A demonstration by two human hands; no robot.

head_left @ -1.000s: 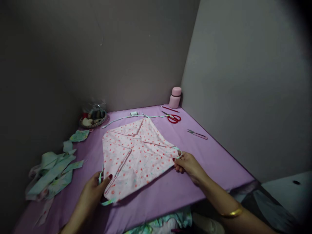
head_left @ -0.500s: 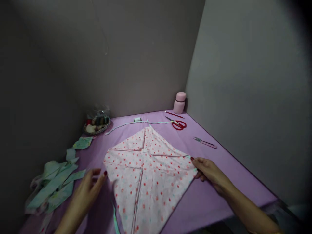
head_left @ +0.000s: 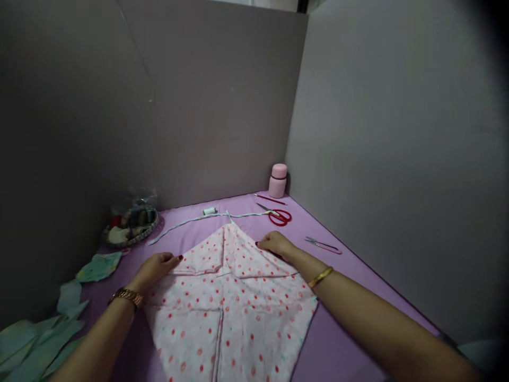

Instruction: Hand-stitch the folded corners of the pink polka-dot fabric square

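Observation:
A white cloth with red and pale blue dots point(head_left: 234, 297) lies spread in a diamond shape, its folded seams showing and its near end out of frame. My left hand point(head_left: 157, 269) pinches the cloth at its upper left edge. On the upper right edge, my right hand point(head_left: 276, 245) grips it between thumb and fingers, the fingers partly hidden. At the cloth's far point a thin pale green twisted cord point(head_left: 191, 220) runs out to both sides. Its right end rests over the red-handled scissors point(head_left: 280, 217).
Behind the cord is a white thread spool point(head_left: 209, 211). A pink bottle point(head_left: 277, 181) and a red pencil point(head_left: 270, 199) are at the back; thread snips point(head_left: 324, 245) lie right. A basket of threads point(head_left: 131, 233) and green fabric scraps point(head_left: 43, 339) are left. Grey walls enclose the table.
My right hand has moved from the cloth's right corner up to its upper right edge. My left hand has come from beside the cloth onto its upper left edge. The view has shifted.

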